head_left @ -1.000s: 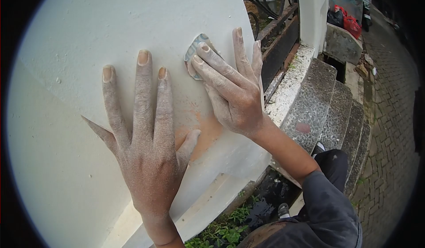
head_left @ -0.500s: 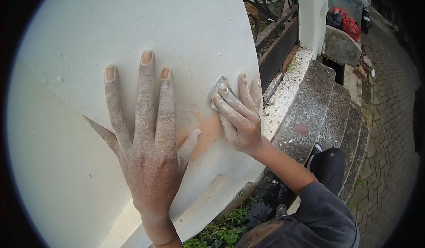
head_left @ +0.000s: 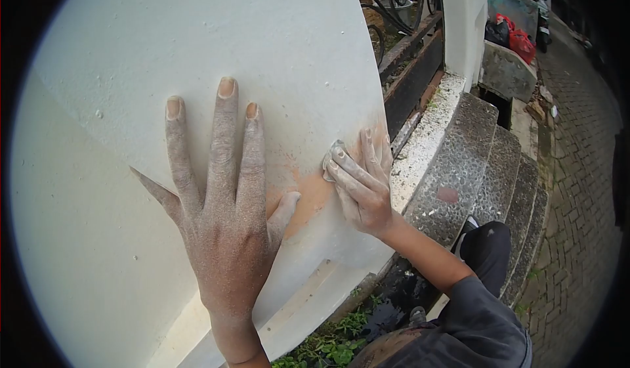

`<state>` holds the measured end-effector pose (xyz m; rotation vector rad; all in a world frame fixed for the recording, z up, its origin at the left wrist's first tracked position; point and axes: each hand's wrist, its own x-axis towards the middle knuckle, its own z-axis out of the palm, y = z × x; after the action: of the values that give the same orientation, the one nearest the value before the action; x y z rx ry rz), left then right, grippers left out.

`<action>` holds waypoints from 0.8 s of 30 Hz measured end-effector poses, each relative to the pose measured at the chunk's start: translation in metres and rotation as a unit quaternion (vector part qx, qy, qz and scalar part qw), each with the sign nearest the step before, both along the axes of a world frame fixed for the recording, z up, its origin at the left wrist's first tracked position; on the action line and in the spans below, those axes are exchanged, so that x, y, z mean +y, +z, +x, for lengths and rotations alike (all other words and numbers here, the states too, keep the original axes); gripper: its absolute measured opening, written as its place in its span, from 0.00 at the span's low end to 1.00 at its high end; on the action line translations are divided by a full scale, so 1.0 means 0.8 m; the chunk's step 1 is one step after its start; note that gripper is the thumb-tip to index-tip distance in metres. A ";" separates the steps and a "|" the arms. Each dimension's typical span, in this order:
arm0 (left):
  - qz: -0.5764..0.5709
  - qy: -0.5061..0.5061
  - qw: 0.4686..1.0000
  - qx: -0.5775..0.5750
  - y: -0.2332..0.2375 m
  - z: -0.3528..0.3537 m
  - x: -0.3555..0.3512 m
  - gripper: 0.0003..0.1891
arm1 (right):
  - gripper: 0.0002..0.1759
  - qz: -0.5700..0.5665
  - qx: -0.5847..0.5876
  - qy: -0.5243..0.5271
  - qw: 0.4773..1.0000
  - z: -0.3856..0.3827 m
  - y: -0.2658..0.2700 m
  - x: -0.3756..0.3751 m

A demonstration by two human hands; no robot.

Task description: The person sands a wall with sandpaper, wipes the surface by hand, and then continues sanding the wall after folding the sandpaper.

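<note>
My left hand [head_left: 226,230] is dusted with pale powder and lies flat on the white wall [head_left: 131,237], fingers spread, with nothing in it. To its right, my right hand [head_left: 365,187] presses a small folded piece of sandpaper [head_left: 333,161], pale grey and dusty, against the wall near its right edge. The fingers cover part of the sandpaper. Between the two hands, a bare orange-brown patch [head_left: 307,204] shows through the white paint, and my left thumb reaches over it.
Beyond the wall's edge stands a dark metal gate [head_left: 413,72] beside a white pillar [head_left: 464,26]. Stone steps [head_left: 453,151] go down to a paved lane [head_left: 577,237]. Green plants [head_left: 335,342] grow at the wall's foot. Red and black bags [head_left: 520,43] lie farther off.
My right hand has slid down and slightly right along the wall with the sandpaper. My left hand stays spread on the wall, with only a small shift in the view.
</note>
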<state>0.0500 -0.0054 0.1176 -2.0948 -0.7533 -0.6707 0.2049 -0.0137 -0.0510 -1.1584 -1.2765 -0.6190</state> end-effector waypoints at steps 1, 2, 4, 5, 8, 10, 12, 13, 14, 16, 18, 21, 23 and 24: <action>-0.006 0.004 1.000 0.001 0.001 0.001 -0.002 0.50 | 0.19 0.007 -0.016 -0.017 1.000 0.002 0.027 -0.003; -0.010 0.006 1.000 0.002 0.001 0.002 -0.003 0.51 | 0.19 0.015 -0.033 -0.034 0.999 0.007 0.080 -0.005; -0.016 0.005 1.000 -0.004 0.001 0.004 -0.002 0.51 | 0.18 0.024 -0.033 -0.033 0.999 0.008 0.106 -0.003; -0.021 0.005 1.000 -0.008 0.001 0.004 -0.003 0.52 | 0.18 0.022 -0.017 -0.013 1.000 0.004 0.097 -0.001; -0.022 0.010 1.000 0.003 0.002 0.002 -0.006 0.51 | 0.18 -0.010 0.031 0.001 0.999 -0.016 0.007 -0.002; -0.013 -0.002 1.000 -0.009 0.003 0.001 -0.004 0.52 | 0.17 -0.022 0.010 -0.012 1.000 -0.013 0.009 -0.007; -0.021 -0.005 1.000 -0.008 0.000 0.002 -0.006 0.52 | 0.16 0.025 -0.009 -0.025 0.999 0.000 0.064 0.002; -0.026 -0.002 1.000 -0.008 0.001 0.002 -0.007 0.52 | 0.15 0.048 -0.020 -0.032 0.998 0.004 0.098 0.004; -0.030 0.001 1.000 -0.009 0.002 0.004 -0.007 0.51 | 0.15 0.052 -0.018 -0.029 0.998 0.006 0.110 0.006; -0.031 -0.006 0.999 -0.007 0.001 0.004 -0.006 0.51 | 0.15 0.065 -0.013 -0.017 0.998 0.004 0.124 0.010; -0.027 -0.011 1.000 -0.007 0.002 0.002 -0.006 0.52 | 0.17 0.017 0.010 -0.014 1.000 -0.005 0.041 0.004; -0.022 -0.012 1.000 -0.005 0.007 0.002 -0.006 0.52 | 0.19 0.005 -0.002 -0.017 1.000 -0.002 0.022 0.003; -0.040 -0.003 0.999 0.001 0.007 0.002 -0.010 0.52 | 0.18 0.019 -0.020 -0.031 0.999 0.000 0.058 -0.001; -0.042 -0.006 0.999 -0.002 0.006 0.002 -0.010 0.52 | 0.17 0.036 -0.033 -0.044 0.998 0.003 0.109 0.000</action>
<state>0.0517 -0.0135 0.1226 -2.1768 -0.7839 -0.6598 0.2070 -0.0136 0.0365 -1.1474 -1.2528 -0.7676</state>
